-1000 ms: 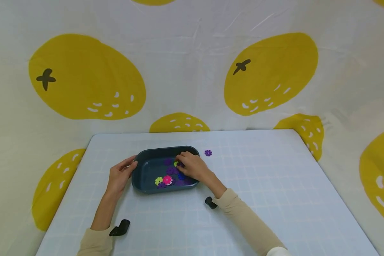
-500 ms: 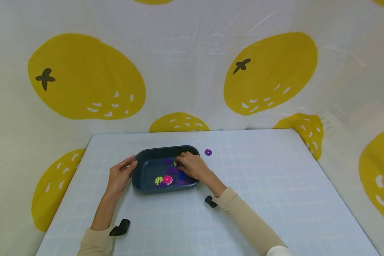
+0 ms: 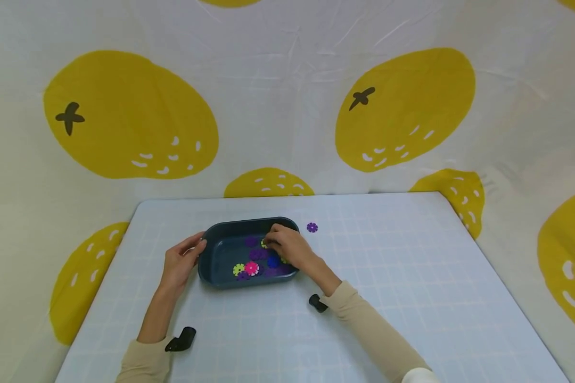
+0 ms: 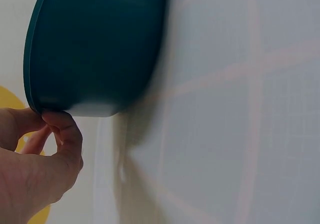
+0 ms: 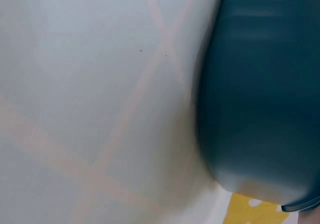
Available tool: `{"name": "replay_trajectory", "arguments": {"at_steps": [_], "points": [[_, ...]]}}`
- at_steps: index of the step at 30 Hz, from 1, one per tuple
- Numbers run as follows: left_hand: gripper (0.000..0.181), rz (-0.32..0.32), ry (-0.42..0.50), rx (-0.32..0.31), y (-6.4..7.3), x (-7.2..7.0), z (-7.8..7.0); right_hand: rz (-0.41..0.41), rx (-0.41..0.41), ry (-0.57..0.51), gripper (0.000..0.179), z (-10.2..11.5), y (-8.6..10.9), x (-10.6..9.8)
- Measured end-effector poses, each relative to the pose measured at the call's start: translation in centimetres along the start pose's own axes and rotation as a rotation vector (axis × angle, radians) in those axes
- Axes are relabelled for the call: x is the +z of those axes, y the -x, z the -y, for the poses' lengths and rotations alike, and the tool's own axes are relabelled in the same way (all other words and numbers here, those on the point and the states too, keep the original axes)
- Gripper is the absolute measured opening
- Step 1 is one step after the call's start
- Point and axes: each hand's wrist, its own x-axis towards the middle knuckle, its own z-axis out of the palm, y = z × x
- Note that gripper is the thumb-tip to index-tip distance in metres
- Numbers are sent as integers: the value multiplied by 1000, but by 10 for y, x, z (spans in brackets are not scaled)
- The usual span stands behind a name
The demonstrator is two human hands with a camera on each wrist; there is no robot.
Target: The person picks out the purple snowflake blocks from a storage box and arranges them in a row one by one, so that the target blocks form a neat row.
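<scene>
Left hand [image 3: 180, 261]: narrow grip, pinching the end rim of a dark teal, smooth-walled, round-cornered rectangular tray [image 3: 224, 260].
Right hand [image 3: 291, 247]: reaches over the tray's right end, fingers bent inside; whether its grip holds a piece cannot be told.
Beside those fingers: one yellow-green notched flat disc [image 3: 263, 244].
Also in the tray, mostly towards the right: flat purple flower-shaped discs [image 3: 257, 255], a blue disc [image 3: 273, 261], and, near the front wall, a bright pink disc [image 3: 251, 267] touching a second yellow-green disc [image 3: 238, 269].
Outside, just beyond the right far corner: one purple flower-shaped disc [image 3: 312, 227], flat on the pale, grid-patterned worktop [image 3: 441, 276].
Behind: white backdrop [image 3: 278, 80], large yellow fruit print.
</scene>
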Motion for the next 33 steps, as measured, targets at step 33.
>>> {"name": "replay_trajectory", "arguments": {"at_steps": [33], "points": [[50, -11, -27, 0, -3, 0, 0, -381, 290, -434, 17, -37, 15, -42]]}}
